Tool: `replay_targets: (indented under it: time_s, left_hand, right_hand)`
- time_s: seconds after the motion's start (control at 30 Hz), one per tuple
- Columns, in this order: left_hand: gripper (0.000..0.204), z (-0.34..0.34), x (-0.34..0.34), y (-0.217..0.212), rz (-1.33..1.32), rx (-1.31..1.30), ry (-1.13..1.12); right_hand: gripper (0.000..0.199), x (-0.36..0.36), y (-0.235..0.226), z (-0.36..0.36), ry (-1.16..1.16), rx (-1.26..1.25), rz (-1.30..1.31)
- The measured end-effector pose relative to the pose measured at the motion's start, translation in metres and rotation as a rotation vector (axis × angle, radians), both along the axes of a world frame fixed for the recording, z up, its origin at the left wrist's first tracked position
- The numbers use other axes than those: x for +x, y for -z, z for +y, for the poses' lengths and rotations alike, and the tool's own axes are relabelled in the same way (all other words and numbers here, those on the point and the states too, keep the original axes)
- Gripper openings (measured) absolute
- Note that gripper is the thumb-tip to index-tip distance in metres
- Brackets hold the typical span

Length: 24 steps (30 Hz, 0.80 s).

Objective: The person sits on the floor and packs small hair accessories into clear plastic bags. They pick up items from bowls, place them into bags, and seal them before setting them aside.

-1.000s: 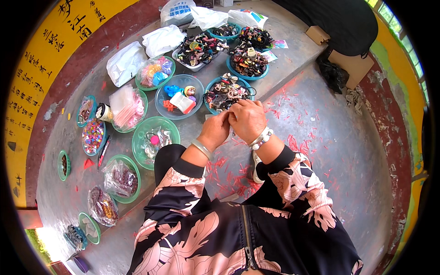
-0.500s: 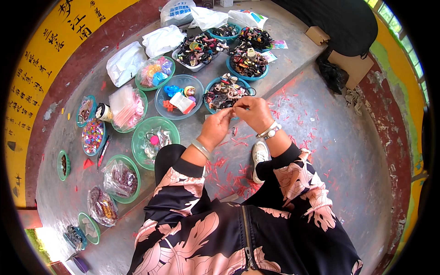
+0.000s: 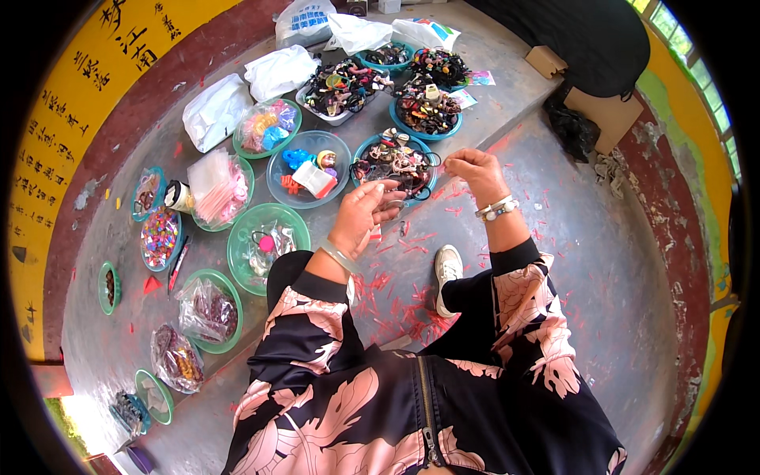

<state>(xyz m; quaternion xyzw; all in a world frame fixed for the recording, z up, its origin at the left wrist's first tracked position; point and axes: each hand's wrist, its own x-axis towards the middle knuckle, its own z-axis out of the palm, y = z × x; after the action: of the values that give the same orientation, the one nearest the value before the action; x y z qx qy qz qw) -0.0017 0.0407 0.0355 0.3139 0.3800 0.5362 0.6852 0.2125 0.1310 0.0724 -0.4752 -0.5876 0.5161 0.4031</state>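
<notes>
My left hand (image 3: 360, 215) is in front of a blue bowl of hair ties (image 3: 389, 162), its fingers apart and partly curled. Something small and shiny shows at its fingertips, too unclear to name. A small red and white piece peeks out beside the palm; whether the hand holds it I cannot tell. To the right, my right hand (image 3: 479, 176) is raised with thumb and fingertips pinched together. A thin dark loop shows near that pinch, by the bowl's rim; whether it is held is unclear. The two hands are apart.
Left of my hands are a clear bowl (image 3: 277, 176) of small colourful items and a green bowl (image 3: 299, 229) with plastic packets. More hair ties fill a white basket (image 3: 336, 119) and a blue bowl (image 3: 431, 133). Red scraps (image 3: 388, 305) litter the floor around my shoe (image 3: 448, 269).
My hands were together at the fingertips and have come apart. The right hand moved right and a little up; the left dropped slightly left and its fingers spread.
</notes>
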Motion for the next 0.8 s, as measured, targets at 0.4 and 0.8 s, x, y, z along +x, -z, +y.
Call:
replay_targets:
  time_s: [0.4, 0.8]
  left_hand:
    - [0.028, 0.002, -0.009, -0.001, -0.038, -0.049, -0.235]
    - [0.025, 0.002, -0.029, -0.003, -0.17, -0.029, -0.361]
  right_hand:
    - [0.018, 0.064, 0.006, 0.027, 0.114, 0.291, -0.858]
    - [0.024, 0.1, 0.007, 0.036, 0.332, 0.007, -1.372]
